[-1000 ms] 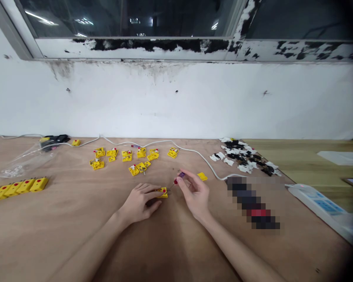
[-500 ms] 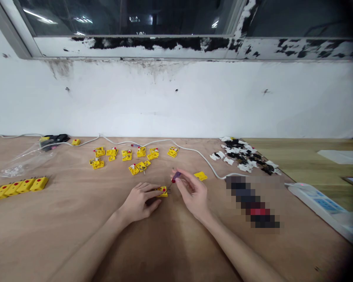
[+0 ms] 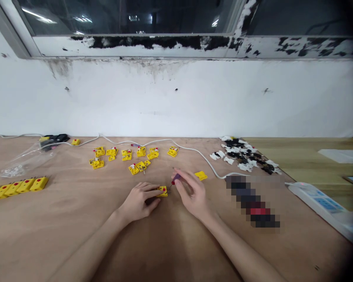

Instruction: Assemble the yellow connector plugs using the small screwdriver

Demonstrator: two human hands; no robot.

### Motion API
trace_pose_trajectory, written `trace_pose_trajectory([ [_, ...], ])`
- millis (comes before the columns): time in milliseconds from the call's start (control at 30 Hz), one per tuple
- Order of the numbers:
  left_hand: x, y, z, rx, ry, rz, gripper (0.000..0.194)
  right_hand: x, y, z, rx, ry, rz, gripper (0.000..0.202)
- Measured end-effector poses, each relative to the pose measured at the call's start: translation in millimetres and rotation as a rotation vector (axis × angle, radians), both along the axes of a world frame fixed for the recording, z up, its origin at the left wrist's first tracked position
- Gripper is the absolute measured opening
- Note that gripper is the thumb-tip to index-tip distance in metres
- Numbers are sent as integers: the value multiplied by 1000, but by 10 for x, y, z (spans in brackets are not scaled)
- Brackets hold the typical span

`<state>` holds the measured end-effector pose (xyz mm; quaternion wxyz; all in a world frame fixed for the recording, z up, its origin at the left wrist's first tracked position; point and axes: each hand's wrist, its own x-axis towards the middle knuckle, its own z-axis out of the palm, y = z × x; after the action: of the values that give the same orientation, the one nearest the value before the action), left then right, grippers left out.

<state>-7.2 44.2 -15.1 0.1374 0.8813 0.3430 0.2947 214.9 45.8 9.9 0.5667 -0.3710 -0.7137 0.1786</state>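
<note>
My left hand (image 3: 139, 201) holds a small yellow connector plug (image 3: 163, 190) down on the wooden table, fingertips on its left part. The plug has a red dot on top and metal pins pointing right. In my right hand (image 3: 194, 196) a small screwdriver (image 3: 176, 178) with a purple and red handle is pinched between thumb and fingers. It is tilted, and its thin shaft runs down toward the pin end of the plug; I cannot tell whether the tip touches. Just behind my right hand lies a yellow plug cover (image 3: 201, 175).
Several opened yellow plugs (image 3: 126, 155) lie toward the wall, near a white cable (image 3: 191, 148). A row of closed yellow plugs (image 3: 17, 187) is at left, by a clear plastic bag (image 3: 26, 160). Black and white pieces (image 3: 244, 154) and a power strip (image 3: 320, 203) are at right.
My right hand has shifted slightly left and down with the screwdriver, which has turned a little in the fingers. My left hand and the plug stay in place.
</note>
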Motion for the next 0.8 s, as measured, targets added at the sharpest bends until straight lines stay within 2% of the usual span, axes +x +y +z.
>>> trace_pose_trajectory([
  [67,-1,3,-6,5,-3,0,40,-3,-8,3,-21,31,28,34],
  [233,0,2,-2,8,-1,1,38,9,-24,8,42,-15,-53,24],
  [400,-3,-2,2,0,2,2,38,17,-24,28,18,9,-19,31],
  [533,-4,-1,-7,5,-9,-3,38,2,-30,40,92,-59,-44,24],
  [633,-4,-2,-12,1,-7,2,39,-17,-46,39,113,-80,27,31],
  [800,-6,0,-14,-4,-4,0,41,-31,-52,8,168,0,-34,35],
])
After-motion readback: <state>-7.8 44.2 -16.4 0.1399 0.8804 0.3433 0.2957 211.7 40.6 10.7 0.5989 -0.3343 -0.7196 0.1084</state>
